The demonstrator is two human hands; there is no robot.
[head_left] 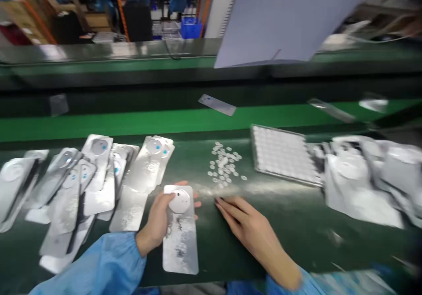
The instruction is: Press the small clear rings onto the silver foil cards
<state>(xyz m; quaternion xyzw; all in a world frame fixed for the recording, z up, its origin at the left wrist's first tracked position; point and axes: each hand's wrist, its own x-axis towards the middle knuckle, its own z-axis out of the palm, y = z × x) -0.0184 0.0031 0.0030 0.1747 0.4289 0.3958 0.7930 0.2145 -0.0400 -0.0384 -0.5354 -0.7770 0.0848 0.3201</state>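
Print on the far white sheet (277, 20) is too blurred for us to read. Our left hand (157, 220) has fingers clamped on the silver panel (180, 246), thumb over its far end. Our right hand (252, 224): fingertips together, near side of the white discs (225, 164); can't tell if anything's pinched.

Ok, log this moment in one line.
left hand: holds silver piece | right hand: near white discs, grip contents unclear | similar pieces: heaped left
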